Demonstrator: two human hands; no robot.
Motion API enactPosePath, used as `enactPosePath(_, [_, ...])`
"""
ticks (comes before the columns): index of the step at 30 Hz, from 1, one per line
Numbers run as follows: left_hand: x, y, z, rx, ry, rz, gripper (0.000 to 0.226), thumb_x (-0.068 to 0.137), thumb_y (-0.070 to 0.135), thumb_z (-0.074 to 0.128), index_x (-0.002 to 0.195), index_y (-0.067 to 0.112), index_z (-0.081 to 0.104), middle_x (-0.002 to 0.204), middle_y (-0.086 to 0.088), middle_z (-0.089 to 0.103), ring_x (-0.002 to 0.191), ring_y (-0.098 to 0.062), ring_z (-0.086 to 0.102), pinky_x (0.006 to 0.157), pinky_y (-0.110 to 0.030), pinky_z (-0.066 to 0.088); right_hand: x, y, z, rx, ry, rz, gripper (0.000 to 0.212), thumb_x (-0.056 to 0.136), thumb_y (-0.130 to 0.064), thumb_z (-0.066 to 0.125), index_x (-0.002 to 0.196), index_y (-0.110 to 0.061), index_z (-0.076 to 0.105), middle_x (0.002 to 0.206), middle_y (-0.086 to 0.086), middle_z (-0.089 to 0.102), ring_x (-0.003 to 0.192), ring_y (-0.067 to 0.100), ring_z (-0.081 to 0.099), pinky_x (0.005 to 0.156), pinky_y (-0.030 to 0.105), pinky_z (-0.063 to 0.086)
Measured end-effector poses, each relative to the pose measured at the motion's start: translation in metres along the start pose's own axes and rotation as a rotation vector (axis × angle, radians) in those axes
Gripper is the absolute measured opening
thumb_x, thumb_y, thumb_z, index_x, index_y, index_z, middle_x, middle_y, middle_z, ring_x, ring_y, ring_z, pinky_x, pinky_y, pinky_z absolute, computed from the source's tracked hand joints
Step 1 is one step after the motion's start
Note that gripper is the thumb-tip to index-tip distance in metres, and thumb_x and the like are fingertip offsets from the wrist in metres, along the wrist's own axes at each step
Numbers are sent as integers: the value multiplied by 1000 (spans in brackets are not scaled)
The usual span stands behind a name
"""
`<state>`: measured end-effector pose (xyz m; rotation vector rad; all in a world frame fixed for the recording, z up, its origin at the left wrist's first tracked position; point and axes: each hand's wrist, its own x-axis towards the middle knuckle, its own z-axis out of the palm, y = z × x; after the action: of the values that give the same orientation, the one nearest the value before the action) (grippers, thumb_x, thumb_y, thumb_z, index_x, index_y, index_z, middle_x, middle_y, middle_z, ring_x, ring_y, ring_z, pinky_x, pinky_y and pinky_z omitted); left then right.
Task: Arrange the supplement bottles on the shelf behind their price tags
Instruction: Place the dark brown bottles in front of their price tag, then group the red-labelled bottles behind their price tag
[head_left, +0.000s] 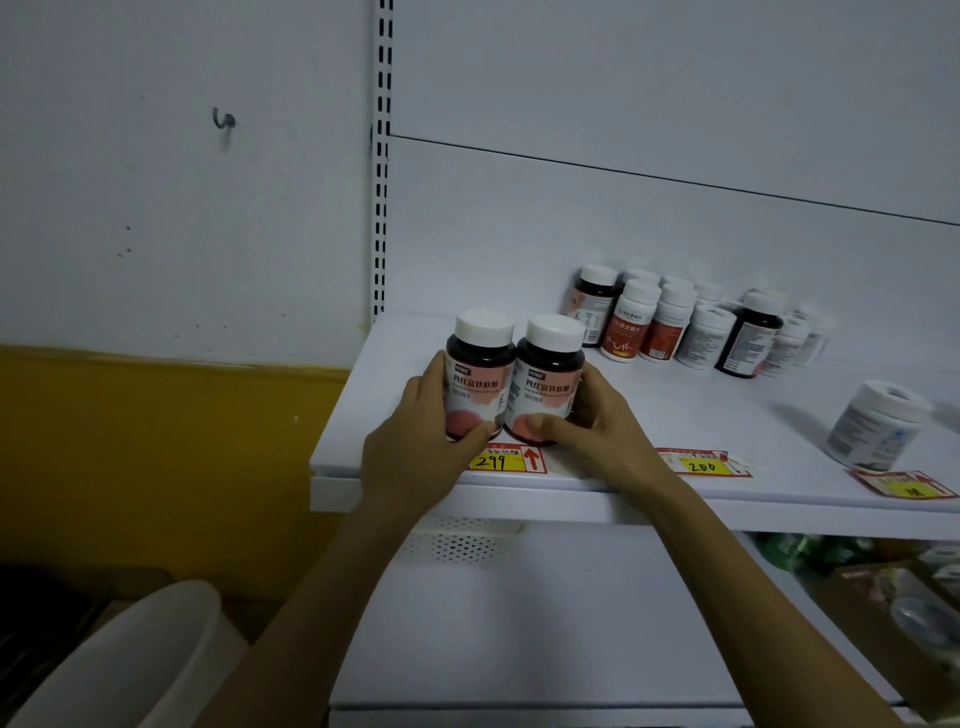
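Two dark bottles with white caps and pink labels stand side by side on the white shelf (701, 415), just behind the "299" price tag (506, 460). My left hand (415, 441) grips the left dark bottle (480, 374). My right hand (597, 426) grips the right dark bottle (549, 379). The two bottles touch each other. A cluster of several mixed bottles (691, 325), dark ones and white ones, stands at the back of the shelf. A "200" price tag (704, 463) lies to the right with no bottle behind it.
A white bottle (878, 423) leans tilted near the right end, behind a third price tag (904, 484). A slotted shelf upright (382, 156) runs up the wall. A lower shelf at the right holds packaged goods (883, 582). A pale container (130, 660) sits at lower left.
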<state>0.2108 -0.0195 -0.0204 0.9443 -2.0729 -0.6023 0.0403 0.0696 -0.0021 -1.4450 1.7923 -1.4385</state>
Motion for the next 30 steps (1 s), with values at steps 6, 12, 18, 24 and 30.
enactPosePath(6, [0, 0, 1, 16, 2, -7, 78, 80, 46, 64, 143, 24, 24, 138, 3, 46, 121, -20, 50, 91, -35, 46, 0, 0, 1, -41, 23, 12, 73, 76, -26, 76, 138, -26, 37, 134, -4, 56, 113, 15, 60, 95, 39, 52])
enactPosePath(12, [0, 1, 0, 31, 7, -3, 79, 80, 46, 64, 144, 25, 23, 137, 2, 47, 120, -21, 51, 91, -35, 47, -1, -1, 1, -38, 16, 12, 74, 76, -26, 76, 138, -26, 36, 134, -2, 55, 112, 15, 60, 95, 38, 52])
enactPosePath(18, [-2, 11, -7, 20, 59, -25, 94, 77, 52, 63, 148, 22, 7, 155, -1, 20, 141, -23, 23, 108, -42, 30, -5, -11, -2, -66, -34, 2, 80, 77, -26, 76, 142, -26, 30, 139, -5, 50, 121, 10, 52, 102, 30, 45])
enactPosePath(24, [-3, 42, -20, 28, 202, 235, 83, 82, 44, 61, 147, 15, 17, 154, -4, 22, 141, -21, 19, 113, -39, 20, 1, -38, -31, -140, -2, -50, 87, 79, -28, 74, 149, -20, 23, 150, 0, 36, 135, 11, 37, 109, 26, 30])
enactPosePath(30, [27, 108, -10, 137, 153, 497, 75, 85, 49, 52, 146, 16, 21, 153, -3, 24, 140, -18, 20, 112, -33, 21, 23, -64, -88, -305, -29, -39, 54, 87, -18, 65, 137, -14, 43, 134, 2, 52, 120, 16, 52, 89, 21, 45])
